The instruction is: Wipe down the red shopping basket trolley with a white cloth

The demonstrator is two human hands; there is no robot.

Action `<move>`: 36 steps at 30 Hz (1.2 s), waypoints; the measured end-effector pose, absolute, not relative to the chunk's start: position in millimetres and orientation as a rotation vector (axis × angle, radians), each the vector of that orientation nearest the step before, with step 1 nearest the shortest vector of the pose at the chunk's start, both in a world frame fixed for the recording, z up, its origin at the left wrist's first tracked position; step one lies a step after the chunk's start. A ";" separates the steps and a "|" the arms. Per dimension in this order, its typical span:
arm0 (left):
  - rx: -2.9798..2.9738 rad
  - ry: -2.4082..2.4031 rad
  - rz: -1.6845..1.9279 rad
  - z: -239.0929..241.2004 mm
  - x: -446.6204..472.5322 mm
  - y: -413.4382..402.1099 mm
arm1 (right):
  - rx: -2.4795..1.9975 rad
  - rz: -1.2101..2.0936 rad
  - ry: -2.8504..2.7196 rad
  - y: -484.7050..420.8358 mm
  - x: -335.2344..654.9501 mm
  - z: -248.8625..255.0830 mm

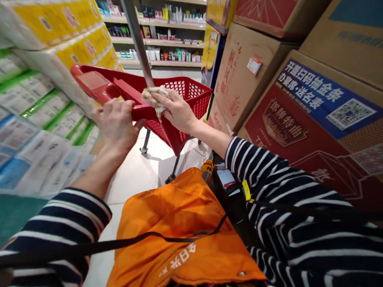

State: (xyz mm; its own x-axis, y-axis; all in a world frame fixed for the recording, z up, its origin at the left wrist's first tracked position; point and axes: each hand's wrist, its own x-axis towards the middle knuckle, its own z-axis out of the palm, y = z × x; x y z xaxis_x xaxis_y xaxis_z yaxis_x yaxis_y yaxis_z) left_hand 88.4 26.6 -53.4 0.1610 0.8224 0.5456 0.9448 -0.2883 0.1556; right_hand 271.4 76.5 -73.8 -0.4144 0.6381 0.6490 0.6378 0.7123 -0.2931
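Note:
A red shopping cart (188, 91) with a pierced plastic basket stands in front of me. My left hand (117, 122) is wrapped over the cart's red handle (140, 113) at its near corner. In my right hand (176, 112) is a crumpled, whitish-brown cloth (156, 100), pressed against the cart beside the foot of a grey metal pole (138, 38). The fingers lie over the cloth, and part of it hangs below them. Both hands are close together, with the left one nearer to me.
Stacked cardboard boxes (239, 75) wall in the right side. Packs of tissue paper (54, 22) are piled on the left. Behind the cart, shelves (171, 21) hold bottles and tubes. An orange apron (170, 214) covers my front, above white floor tiles (124, 165).

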 end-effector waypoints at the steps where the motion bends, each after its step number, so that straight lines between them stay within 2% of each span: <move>1: -2.228 -1.728 -0.825 -53.3 96.9 26.4 | -0.997 0.035 -2.135 77.8 271.0 -79.0; 9: -2.409 -1.646 -0.843 -49.8 112.5 40.8 | -1.115 0.183 -2.066 94.5 301.1 -90.0; 15: -2.530 -1.607 -0.727 -43.9 83.0 69.2 | -1.066 0.216 -2.092 77.1 289.3 -76.4; 21: -2.485 -1.606 -0.665 -36.7 89.1 51.9 | -0.982 0.165 -2.142 64.0 275.1 -64.5; 32: -2.369 -1.686 -0.685 -39.7 146.6 32.7 | -1.172 0.159 -2.069 51.5 313.5 -33.0; 36: -2.441 -1.555 -0.571 -36.5 126.7 40.4 | -1.200 0.173 -2.116 44.6 320.5 -18.8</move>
State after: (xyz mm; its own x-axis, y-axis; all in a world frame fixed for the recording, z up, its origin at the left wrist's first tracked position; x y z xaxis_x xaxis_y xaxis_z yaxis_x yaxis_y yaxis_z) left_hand 126.7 40.4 -36.5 0.3749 0.8277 0.4176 0.9013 -0.4308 0.0447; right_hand 320.5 44.6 -18.8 -0.3363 0.7987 0.4989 0.7071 0.5641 -0.4264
